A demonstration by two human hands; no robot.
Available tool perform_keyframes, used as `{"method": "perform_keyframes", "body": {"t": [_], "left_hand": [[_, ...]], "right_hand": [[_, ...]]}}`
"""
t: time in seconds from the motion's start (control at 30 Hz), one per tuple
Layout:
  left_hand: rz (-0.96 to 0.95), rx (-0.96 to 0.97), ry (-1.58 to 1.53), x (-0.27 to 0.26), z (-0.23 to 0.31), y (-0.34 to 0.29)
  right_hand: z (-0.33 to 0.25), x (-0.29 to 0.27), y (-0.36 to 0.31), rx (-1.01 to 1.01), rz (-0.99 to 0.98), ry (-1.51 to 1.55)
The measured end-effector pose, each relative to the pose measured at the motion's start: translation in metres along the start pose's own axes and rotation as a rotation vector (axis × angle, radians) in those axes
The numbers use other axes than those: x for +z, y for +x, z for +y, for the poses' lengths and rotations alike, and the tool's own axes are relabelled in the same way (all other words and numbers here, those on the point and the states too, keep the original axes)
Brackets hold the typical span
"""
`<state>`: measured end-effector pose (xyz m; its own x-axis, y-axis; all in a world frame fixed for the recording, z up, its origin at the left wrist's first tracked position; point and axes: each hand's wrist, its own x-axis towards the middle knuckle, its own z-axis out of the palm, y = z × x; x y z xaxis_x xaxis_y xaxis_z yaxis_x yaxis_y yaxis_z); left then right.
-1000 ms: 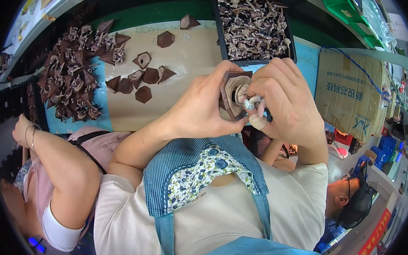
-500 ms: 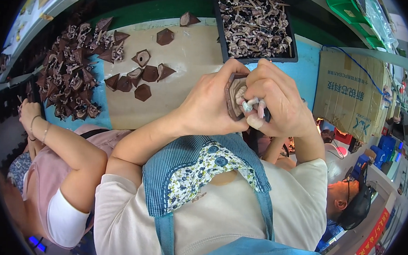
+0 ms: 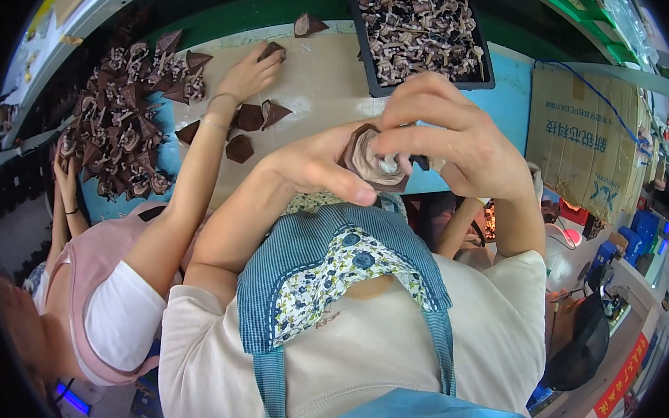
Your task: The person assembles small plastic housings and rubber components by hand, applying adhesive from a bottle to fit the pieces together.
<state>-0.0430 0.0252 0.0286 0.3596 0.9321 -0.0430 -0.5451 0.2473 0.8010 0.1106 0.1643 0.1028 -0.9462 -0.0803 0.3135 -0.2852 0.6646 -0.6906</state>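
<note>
My left hand [image 3: 318, 159] cradles a brown faceted piece [image 3: 360, 146] with a pale, layered hollow facing up, its thumb stretched along the near side. Over that hollow, my right hand [image 3: 459, 144] has its fingers bent, pinching a small pale part [image 3: 388, 165] with whitish and pinkish bits. A dark bit shows beside these fingers; its kind cannot be made out. Left of my hands, several similar brown pieces lie on the tan mat, among them a pointed one [image 3: 274, 113] and a rounder one [image 3: 239, 149].
A black tray [image 3: 486, 85] full of small pale and dark parts stands at the far side. Brown pieces are heaped [image 3: 120, 114] at left. A co-worker's hand [image 3: 251, 72] grasps a brown piece [image 3: 271, 52] on the mat. A cardboard box [image 3: 572, 146] stands at right.
My left hand has turned the brown piece so its hollow faces up more, and my right fingers have loosened and spread. A co-worker's arm has reached across the mat to a brown piece.
</note>
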Motion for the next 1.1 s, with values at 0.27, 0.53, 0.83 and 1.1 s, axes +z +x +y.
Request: {"method": "perform_keyframes", "body": {"t": [0.27,0.53,0.83,1.1], "left_hand": [[0.651,-0.054,0.417,-0.044,-0.032,-0.024],[0.458,-0.656,0.264,-0.068,-0.101,-0.055],[0.569,-0.481,0.161,-0.085,-0.109,-0.063],[1.712,0.195,0.784,-0.159,0.037,-0.157]], "right_hand": [[0.037,0.061,-0.044,0.487,0.673,-0.067],[0.087,0.183,-0.141,1.041,0.759,0.273],[0.101,0.221,-0.156,1.076,0.49,0.367],[0.109,0.233,-0.144,1.083,0.438,0.256]]}}
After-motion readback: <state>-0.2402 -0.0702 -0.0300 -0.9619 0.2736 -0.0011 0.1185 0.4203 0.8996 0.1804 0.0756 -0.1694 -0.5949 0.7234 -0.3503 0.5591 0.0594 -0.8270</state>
